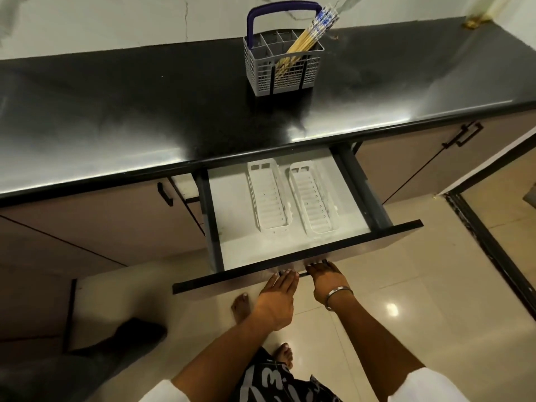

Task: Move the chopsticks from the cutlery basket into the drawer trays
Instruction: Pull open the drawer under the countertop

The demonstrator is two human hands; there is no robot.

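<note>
Both hands, left hand (280, 297) and right hand (326, 278), curl over the drawer (290, 271) front's handle to expose its two empty trays (290, 195); chopsticks (307, 39) lean in the cutlery basket (282, 62) on the tabletop (145, 111).

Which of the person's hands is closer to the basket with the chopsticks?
Right, narrowly. The right hand grips the drawer front almost straight below the basket, which stands far back on the counter. The left hand sits beside it, slightly further left and lower.
</note>
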